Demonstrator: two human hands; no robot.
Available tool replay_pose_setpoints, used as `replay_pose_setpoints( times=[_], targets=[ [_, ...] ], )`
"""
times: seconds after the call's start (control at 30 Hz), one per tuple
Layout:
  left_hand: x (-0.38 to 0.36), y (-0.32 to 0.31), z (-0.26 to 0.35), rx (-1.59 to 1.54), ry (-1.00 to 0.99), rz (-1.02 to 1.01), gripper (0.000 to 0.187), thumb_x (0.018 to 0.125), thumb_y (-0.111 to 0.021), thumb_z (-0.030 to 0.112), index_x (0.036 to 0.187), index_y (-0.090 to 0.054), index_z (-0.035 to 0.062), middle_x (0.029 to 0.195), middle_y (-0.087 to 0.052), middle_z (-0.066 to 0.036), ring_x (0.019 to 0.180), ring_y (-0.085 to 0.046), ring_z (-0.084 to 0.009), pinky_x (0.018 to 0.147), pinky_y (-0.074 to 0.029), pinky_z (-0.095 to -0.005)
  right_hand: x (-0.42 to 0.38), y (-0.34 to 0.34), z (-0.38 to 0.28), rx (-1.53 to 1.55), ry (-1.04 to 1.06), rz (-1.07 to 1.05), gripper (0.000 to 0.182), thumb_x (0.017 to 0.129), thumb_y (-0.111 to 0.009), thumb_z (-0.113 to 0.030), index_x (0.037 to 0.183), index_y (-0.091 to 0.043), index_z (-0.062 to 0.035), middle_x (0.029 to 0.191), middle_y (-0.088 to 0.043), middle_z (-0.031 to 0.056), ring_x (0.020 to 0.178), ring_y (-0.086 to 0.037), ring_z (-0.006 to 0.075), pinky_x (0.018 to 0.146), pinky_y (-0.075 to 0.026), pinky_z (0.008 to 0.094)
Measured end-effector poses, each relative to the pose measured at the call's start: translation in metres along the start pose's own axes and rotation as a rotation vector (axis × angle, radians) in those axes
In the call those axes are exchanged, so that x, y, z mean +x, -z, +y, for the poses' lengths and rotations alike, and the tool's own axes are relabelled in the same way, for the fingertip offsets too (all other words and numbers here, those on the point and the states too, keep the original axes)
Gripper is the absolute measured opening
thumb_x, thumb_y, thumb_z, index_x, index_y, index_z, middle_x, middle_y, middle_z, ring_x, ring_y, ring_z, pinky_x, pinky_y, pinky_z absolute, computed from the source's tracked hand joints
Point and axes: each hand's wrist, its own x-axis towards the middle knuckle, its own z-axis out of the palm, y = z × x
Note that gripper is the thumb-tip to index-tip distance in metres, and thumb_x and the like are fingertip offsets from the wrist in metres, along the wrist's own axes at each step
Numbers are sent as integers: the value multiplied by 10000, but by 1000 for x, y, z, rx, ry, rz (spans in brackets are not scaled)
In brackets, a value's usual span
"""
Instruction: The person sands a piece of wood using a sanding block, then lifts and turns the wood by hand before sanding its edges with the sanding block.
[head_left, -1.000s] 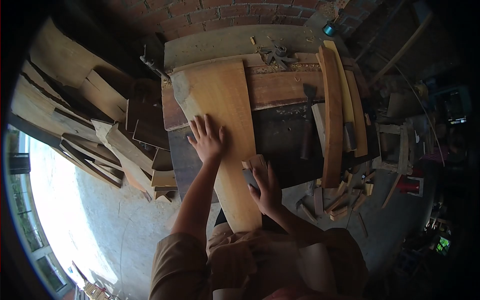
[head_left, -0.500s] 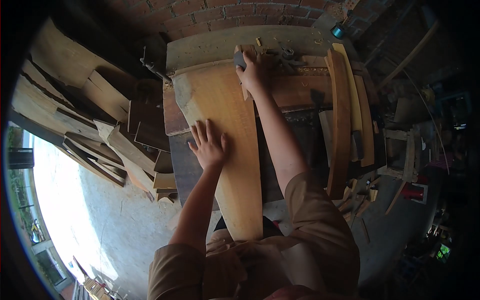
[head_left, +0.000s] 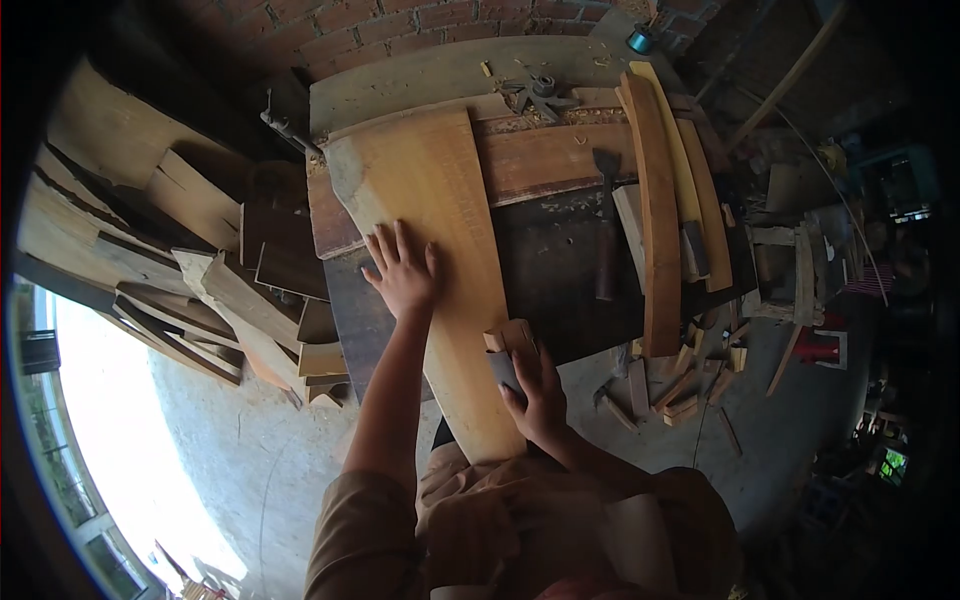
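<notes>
A long, pale wooden board point(head_left: 430, 170) lies across the workbench and reaches down to the person's waist. My left hand point(head_left: 405, 275) rests flat on its left part with the fingers spread. Near the board's lower right edge, my right hand point(head_left: 537, 395) grips a wooden block point(head_left: 510, 337) with a dark sheet wrapped around it, perhaps sandpaper. The block touches the board.
On the bench point(head_left: 400, 75) are a dark metal tool point(head_left: 541, 88), a scraper-like tool point(head_left: 606, 225) and curved wooden strips point(head_left: 655, 220) at the right. Wood pieces point(head_left: 230, 300) are stacked at the left; offcuts point(head_left: 682, 410) lie on the floor.
My right hand has come down from the board's far end to its near part with the block. My left hand stays on the board. The whole view has shifted slightly.
</notes>
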Motion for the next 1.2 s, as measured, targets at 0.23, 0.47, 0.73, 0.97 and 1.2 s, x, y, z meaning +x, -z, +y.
replay_pose_setpoints(
  times=[0.23,0.47,0.73,0.97,1.2],
  targets=[
    [-1,3,1,22,1,13,633,844,-391,491,1373,-263,169,1445,-178,-107,1348,-104,-281,1006,-170,-586,150,-24,-5,-131,-14,164,565,745,-639,-234,1267,-442,-149,1255,-349,307,1107,-434,433,893,-412,417],
    [0,6,3,3,8,-24,644,836,-395,488,1378,-253,169,1454,-150,-107,1353,-79,-274,1010,-158,-587,264,-32,5,-135,-42,345,540,727,-642,-257,1218,-475,-105,1235,-378,298,1080,-465,407,860,-439,401],
    [-1,3,0,30,-7,-9,646,842,-379,512,1376,-253,171,1451,-155,-105,1347,-100,-284,1004,-187,-584,30,-9,0,-67,22,110,587,732,-653,-233,1259,-427,-108,1272,-346,281,1067,-469,414,846,-439,427],
    [-2,3,0,9,-4,-2,642,844,-370,515,1372,-266,164,1443,-176,-120,1346,-105,-291,1000,-189,-591,10,-6,-10,-114,62,50,584,734,-649,-235,1263,-426,-129,1260,-353,289,1082,-460,415,859,-438,424],
    [-2,8,3,4,3,10,636,841,-399,482,1370,-270,153,1448,-160,-117,1349,-93,-283,1010,-177,-582,208,-26,-2,-119,-151,240,548,774,-600,-285,1268,-422,-128,1275,-339,290,1088,-455,409,834,-457,420]
  ],
)
